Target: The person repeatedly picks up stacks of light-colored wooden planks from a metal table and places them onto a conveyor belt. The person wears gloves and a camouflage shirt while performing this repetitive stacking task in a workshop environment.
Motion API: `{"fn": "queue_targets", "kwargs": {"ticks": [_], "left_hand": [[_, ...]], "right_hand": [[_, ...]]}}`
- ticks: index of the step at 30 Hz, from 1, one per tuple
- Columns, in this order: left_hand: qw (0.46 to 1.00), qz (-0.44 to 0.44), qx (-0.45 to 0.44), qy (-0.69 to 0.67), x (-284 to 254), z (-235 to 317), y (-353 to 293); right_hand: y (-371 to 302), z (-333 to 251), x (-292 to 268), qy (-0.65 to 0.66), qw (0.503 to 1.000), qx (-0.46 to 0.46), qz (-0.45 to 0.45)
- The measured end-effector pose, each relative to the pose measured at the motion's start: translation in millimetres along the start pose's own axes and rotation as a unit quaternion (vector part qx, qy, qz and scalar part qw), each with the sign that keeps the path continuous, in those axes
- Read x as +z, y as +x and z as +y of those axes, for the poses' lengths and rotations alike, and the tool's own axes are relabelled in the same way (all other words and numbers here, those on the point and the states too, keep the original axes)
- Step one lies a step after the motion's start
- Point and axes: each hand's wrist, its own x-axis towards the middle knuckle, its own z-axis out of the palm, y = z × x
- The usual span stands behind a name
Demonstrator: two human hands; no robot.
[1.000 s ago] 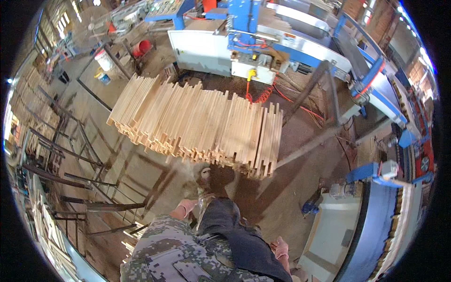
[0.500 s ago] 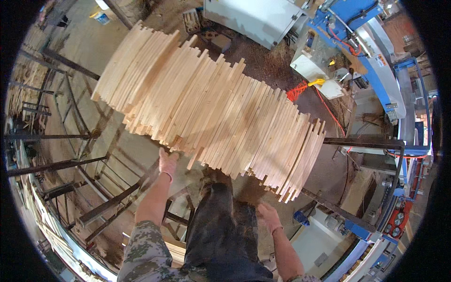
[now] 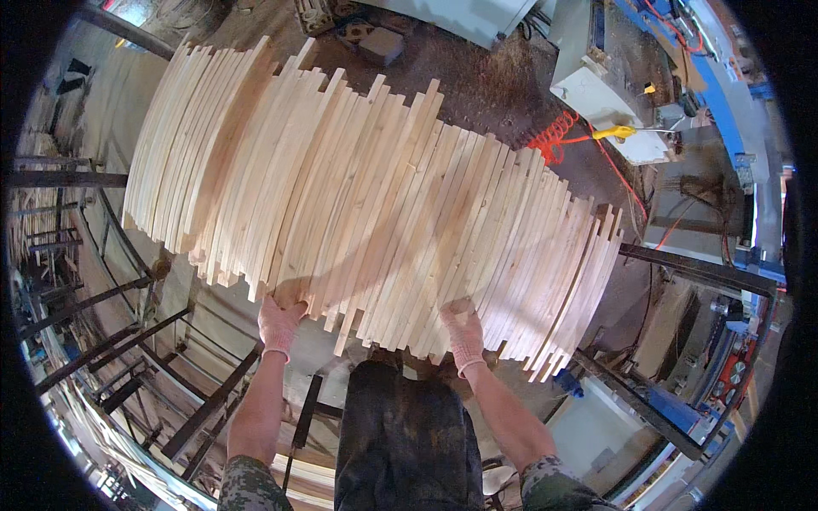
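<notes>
A wide layer of pale wooden slats (image 3: 375, 204) lies side by side in front of me, their near ends uneven. My left hand (image 3: 281, 324), in a light knitted glove, is at the near ends left of the middle. Its fingers are closed on slat ends there, the thumb to the right; the fingertips are partly hidden. My right hand (image 3: 463, 334), gloved alike, lies over the near ends right of the middle with its fingers bent against the slats. How many slats each hand grips cannot be made out.
Dark metal frame bars (image 3: 213, 400) stand at the lower left, and another bar (image 3: 699, 271) juts out at the right. A coiled red air hose (image 3: 554, 140) with a yellow air gun (image 3: 613, 133) hangs beyond the slats. Blue and white machinery (image 3: 724, 102) stands at the right.
Both hands have come to the near ends of the slats; the right one moved up and left from beside my leg. The slats now look nearer and larger.
</notes>
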Motion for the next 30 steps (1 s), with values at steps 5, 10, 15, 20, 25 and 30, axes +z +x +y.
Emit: {"fn": "queue_targets", "kwargs": {"ticks": [5, 10, 15, 20, 25, 30], "left_hand": [[0.996, 0.026, -0.007, 0.083, 4, 10, -26], [0.992, -0.087, 0.006, 0.092, 30, -5, -87], [0.898, -0.237, 0.113, 0.353, 54, -2, -37], [0.947, -0.121, 0.174, 0.242, 64, 78, 49], [0.931, 0.005, 0.267, 0.25, 131, 62, 106], [0.89, -0.227, 0.075, -0.388, 111, 83, 73]], "right_hand": [[-7, -2, -23, -0.078, 0.995, 0.003, 0.067], [26, -5, -100, -0.139, 0.99, 0.034, -0.02], [103, 48, -147, -0.501, 0.793, -0.315, -0.145], [134, -33, -150, -0.505, 0.835, -0.201, -0.081], [207, -23, -158, -0.321, 0.894, -0.305, 0.067], [180, -117, -106, -0.199, 0.972, 0.053, 0.116]]}}
